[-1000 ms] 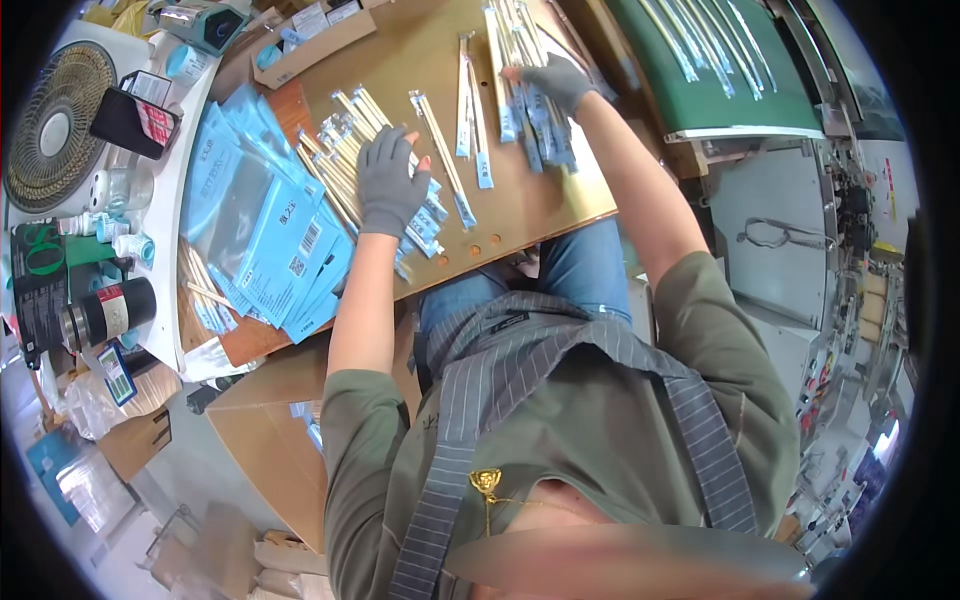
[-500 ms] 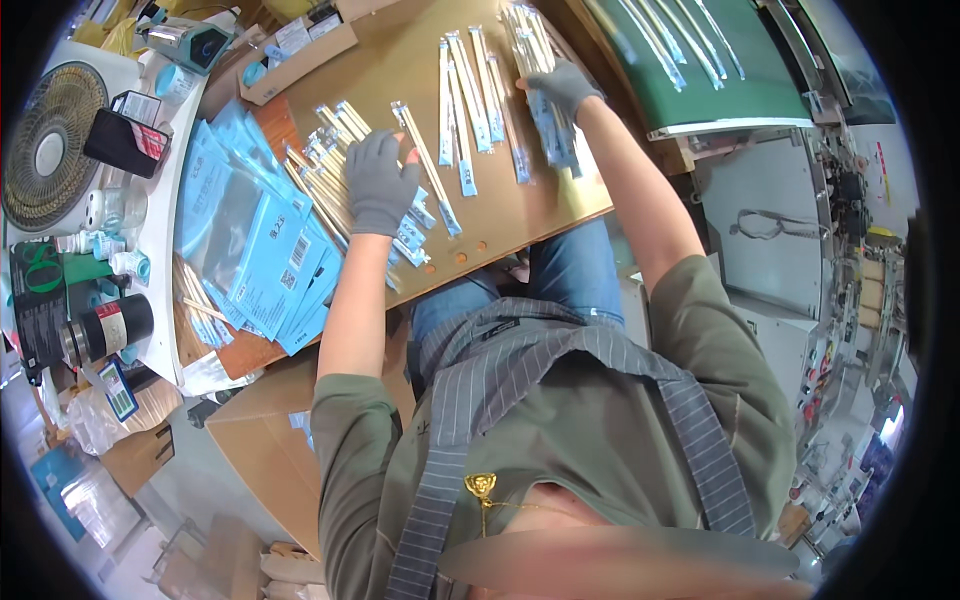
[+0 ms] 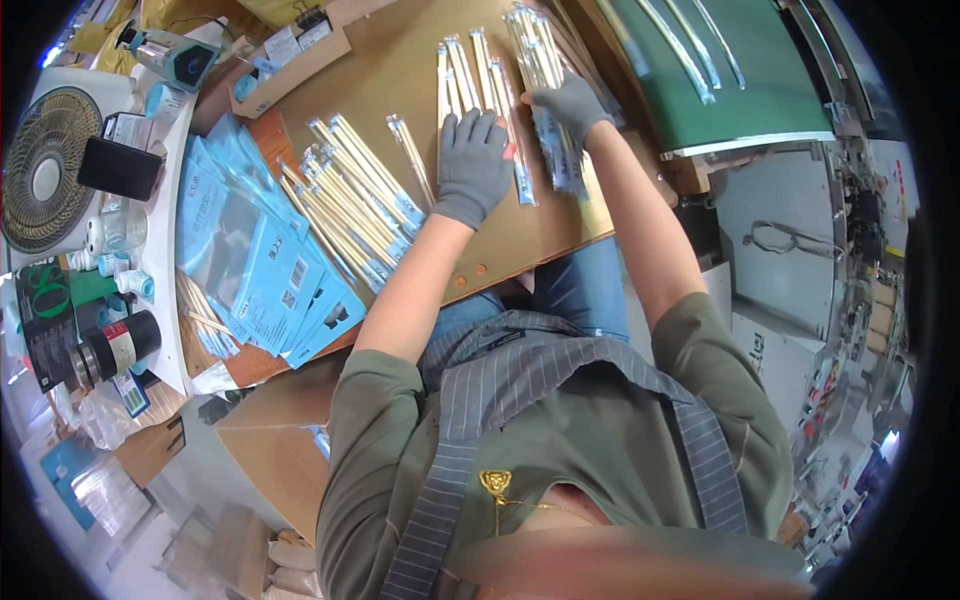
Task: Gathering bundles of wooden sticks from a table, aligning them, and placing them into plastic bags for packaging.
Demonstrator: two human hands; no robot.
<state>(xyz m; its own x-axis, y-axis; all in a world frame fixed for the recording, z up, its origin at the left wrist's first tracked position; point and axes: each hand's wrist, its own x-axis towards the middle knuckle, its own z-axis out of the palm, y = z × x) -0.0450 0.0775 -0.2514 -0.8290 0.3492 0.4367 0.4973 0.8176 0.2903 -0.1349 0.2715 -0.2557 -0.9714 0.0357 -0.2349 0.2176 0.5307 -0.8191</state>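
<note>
My left hand, in a grey glove with bare fingertips, lies with its fingers stretched flat over a middle group of wrapped wooden sticks. The sticks are thin and pale, in clear sleeves with blue ends. My right hand, gloved alike, is closed around a bundle of wrapped sticks at the table's right side. Its thumb is on the left of the bundle; the other fingers are mostly hidden. Left of my left hand, a larger spread of wrapped sticks lies slanted, with a few sticks apart beside it.
Blue printed packets overlap on the brown table at left. An open cardboard box stands at the far left. A green conveyor belt carries several wrapped sticks at right. A fan and a dark bottle stand farther left.
My left hand has moved right, from the left spread of sticks to the middle group. My right hand stays on its bundle. Sticks on the green belt have shifted.
</note>
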